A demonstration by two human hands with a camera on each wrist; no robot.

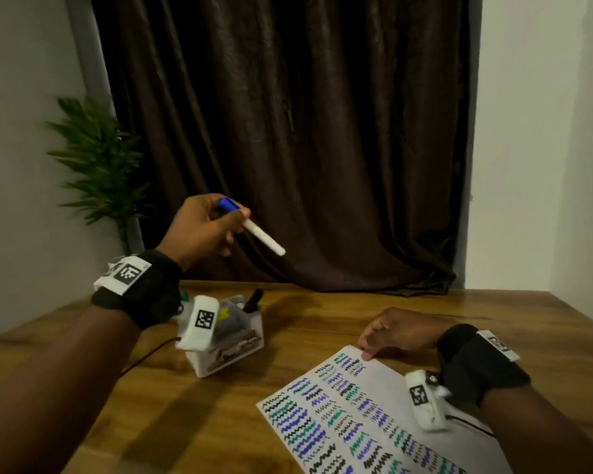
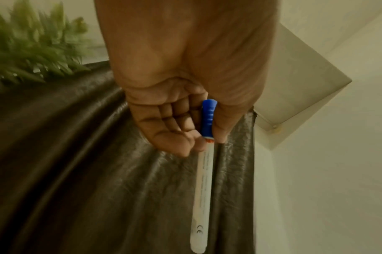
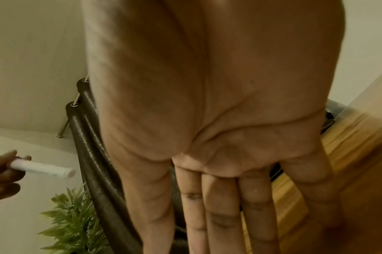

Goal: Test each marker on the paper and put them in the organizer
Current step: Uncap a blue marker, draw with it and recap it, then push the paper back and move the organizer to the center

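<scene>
A: Marker (image 1: 252,228) first: what does it look like?

B: A slim white barrel with a ribbed blue cap (image 2: 208,118) still on it, and a thin orange band just under the cap. There is small print along the barrel, too fine to read.

A: Where is it?

B: In the air above the wooden table (image 1: 308,323), well over the organizer (image 1: 230,340), its capped end up in the left hand (image 1: 202,230) and its plain end slanting down to the right.

A: How does that hand have it?

B: Fingers curled in toward the palm, the thumb and fingertips pinching the marker at the cap's lower edge.

A: And the right hand (image 1: 399,331)?

B: Down on the table, fingers straight and close together, holding nothing. Its fingertips touch the far corner of the paper (image 1: 384,419).

A: The paper itself?

B: A white sheet lying flat, covered in rows of black, blue and green squiggles.

A: The organizer?

B: A small clear plastic box left of the paper, with a black marker (image 1: 254,301) standing in it; the left wrist camera hides part of it
</scene>
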